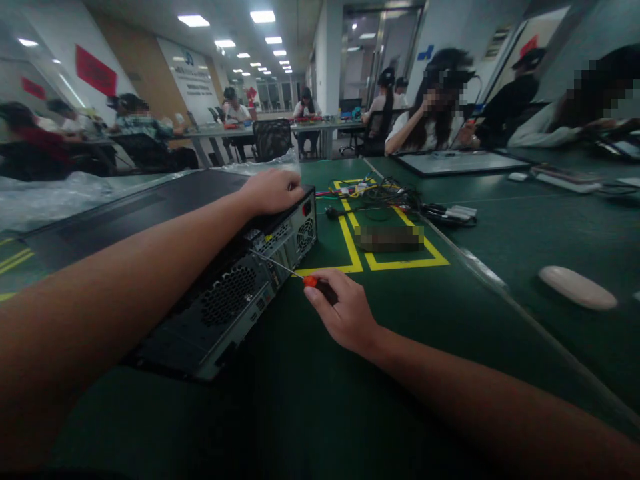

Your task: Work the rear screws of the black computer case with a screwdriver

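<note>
Left hand [273, 191] lies flat on top of the black metal PC case [235, 280] near the table's [310, 400] middle. Right hand [343, 313] pinches an orange-handled screwdriver [300, 275], its shaft running up-left into the back panel.

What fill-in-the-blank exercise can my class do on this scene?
The right hand holds a ____ by its handle.
The left hand rests on the computer case, which lies on a ____ table.
The tape lines on the table are ____.
Missing words: screwdriver; green; yellow.
</note>
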`<action>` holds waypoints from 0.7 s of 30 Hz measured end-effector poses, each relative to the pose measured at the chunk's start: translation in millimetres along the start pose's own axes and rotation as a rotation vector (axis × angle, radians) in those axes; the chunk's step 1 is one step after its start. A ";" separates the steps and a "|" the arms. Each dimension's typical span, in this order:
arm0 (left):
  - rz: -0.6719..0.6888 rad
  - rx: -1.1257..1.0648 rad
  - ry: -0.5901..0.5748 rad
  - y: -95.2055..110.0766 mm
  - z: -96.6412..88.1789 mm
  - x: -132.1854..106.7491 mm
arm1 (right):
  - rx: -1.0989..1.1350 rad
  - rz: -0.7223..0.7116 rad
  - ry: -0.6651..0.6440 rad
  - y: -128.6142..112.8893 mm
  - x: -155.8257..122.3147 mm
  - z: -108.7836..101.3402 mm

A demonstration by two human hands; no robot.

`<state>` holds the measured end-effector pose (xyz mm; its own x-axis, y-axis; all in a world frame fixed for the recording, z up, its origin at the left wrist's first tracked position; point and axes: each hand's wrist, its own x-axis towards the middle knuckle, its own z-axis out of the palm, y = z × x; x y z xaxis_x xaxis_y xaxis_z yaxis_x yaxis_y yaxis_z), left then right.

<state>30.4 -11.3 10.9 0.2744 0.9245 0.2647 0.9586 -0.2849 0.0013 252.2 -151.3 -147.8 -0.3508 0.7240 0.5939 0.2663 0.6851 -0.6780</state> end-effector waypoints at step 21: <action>-0.045 0.055 -0.066 -1.2 -2.4 -0.8 | 0.006 0.053 -0.051 0.2 -1.9 1.4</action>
<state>28.9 -12.3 13.0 0.2333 0.9513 0.2013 0.9724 -0.2296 -0.0419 251.7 -152.7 -149.7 -0.3819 0.7540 0.5344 0.2807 0.6455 -0.7102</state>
